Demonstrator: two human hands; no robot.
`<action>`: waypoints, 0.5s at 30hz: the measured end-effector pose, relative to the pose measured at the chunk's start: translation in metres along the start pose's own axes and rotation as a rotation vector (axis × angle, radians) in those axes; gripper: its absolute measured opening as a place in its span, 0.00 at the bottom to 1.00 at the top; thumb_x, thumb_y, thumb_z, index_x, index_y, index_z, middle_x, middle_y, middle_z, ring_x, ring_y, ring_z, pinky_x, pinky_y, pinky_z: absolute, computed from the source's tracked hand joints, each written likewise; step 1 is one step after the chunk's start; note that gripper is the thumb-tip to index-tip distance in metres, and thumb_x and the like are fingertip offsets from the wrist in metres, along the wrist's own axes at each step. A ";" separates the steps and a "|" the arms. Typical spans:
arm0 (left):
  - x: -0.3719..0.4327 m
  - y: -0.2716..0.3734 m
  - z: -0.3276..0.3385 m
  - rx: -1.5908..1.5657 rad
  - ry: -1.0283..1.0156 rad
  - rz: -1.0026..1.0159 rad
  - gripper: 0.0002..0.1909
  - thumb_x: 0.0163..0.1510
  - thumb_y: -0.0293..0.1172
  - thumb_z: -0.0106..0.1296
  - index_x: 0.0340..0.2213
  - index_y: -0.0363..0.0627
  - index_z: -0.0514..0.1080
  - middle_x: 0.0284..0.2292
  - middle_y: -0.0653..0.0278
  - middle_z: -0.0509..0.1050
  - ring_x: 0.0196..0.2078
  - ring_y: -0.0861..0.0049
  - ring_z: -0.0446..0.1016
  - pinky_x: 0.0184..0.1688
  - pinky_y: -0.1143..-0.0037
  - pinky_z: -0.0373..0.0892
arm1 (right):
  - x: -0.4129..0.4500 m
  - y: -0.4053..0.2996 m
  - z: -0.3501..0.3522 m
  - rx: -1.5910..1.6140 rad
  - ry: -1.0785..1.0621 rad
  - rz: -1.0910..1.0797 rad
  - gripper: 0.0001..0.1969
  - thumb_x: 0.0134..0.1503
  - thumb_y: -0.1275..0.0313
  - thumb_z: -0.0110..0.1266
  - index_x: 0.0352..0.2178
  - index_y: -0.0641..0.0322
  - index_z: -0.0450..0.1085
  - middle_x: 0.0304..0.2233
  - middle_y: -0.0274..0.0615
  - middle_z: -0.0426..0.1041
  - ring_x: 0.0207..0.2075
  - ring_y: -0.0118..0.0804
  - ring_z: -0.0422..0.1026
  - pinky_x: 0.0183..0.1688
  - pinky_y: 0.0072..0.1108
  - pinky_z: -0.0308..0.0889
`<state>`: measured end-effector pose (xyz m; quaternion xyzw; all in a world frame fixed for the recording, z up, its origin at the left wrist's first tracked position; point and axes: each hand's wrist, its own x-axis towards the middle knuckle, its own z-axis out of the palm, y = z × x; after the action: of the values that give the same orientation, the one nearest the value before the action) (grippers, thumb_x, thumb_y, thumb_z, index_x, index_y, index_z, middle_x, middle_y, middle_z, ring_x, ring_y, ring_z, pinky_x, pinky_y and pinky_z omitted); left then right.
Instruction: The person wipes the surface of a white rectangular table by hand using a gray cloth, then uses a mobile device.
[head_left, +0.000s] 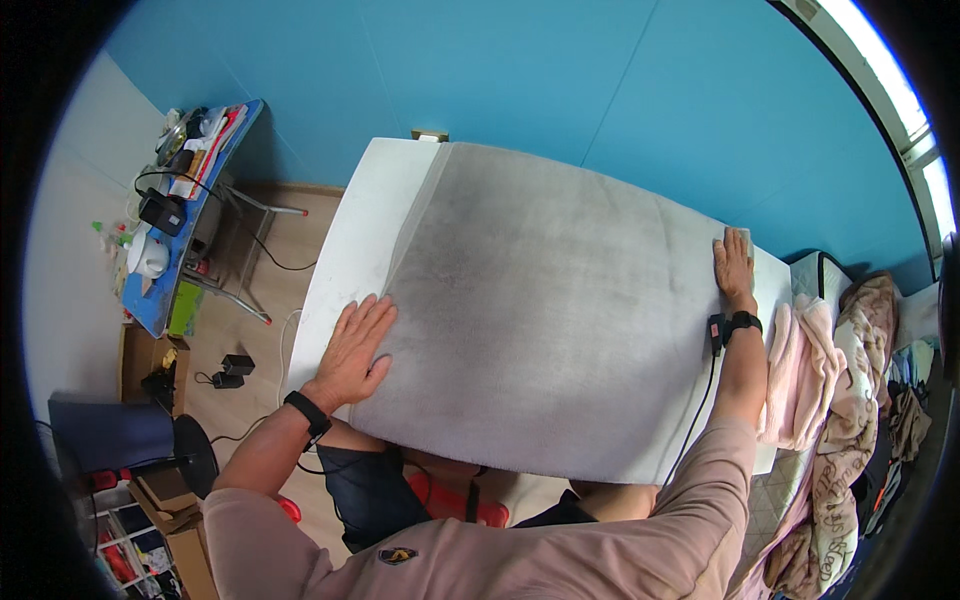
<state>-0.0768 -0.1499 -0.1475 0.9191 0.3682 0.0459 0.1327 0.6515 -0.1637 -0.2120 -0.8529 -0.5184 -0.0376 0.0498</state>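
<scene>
A grey plush cloth (540, 315) lies spread over a white table (337, 247), its near edge hanging at the table's front. My left hand (356, 349) rests flat with its fingers apart at the cloth's left edge, partly over the bare white top. Near the far right corner of the cloth, my right hand (734, 266) lies palm down, fingers pointing to the wall. Each wrist wears a black band. A small black device (716, 334) with a cable sits beside the right wristband.
Folded pink cloth (801, 371) lies at the table's right end, beside a bed with a patterned blanket (847, 450). To the left stands a blue folding table (169, 255) holding a white pot (148, 256). Black adapters (234, 367) and cables lie on the floor.
</scene>
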 end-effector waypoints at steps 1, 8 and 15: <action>0.000 0.000 0.000 0.007 0.004 0.006 0.38 0.52 0.36 0.47 0.62 0.34 0.54 0.65 0.50 0.51 0.69 0.54 0.45 0.69 0.59 0.39 | -0.007 0.005 -0.002 0.017 0.002 0.004 0.33 0.66 0.48 0.28 0.66 0.53 0.49 0.68 0.44 0.48 0.70 0.48 0.43 0.65 0.49 0.44; -0.008 0.000 0.006 0.059 0.024 0.017 0.38 0.52 0.34 0.48 0.63 0.36 0.52 0.65 0.51 0.52 0.68 0.56 0.46 0.69 0.60 0.39 | -0.132 0.013 -0.047 -0.022 -0.123 -0.102 0.32 0.65 0.51 0.34 0.65 0.56 0.51 0.67 0.49 0.51 0.68 0.54 0.48 0.63 0.49 0.48; -0.016 0.004 0.014 0.097 0.091 0.078 0.38 0.53 0.33 0.47 0.63 0.37 0.51 0.65 0.50 0.51 0.68 0.55 0.47 0.69 0.59 0.41 | -0.338 0.034 -0.070 0.086 -0.072 -0.136 0.28 0.65 0.59 0.39 0.64 0.56 0.54 0.66 0.49 0.53 0.67 0.54 0.50 0.65 0.47 0.46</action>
<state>-0.0834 -0.1667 -0.1593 0.9350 0.3397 0.0748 0.0692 0.5249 -0.4856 -0.1832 -0.8135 -0.5778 0.0123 0.0650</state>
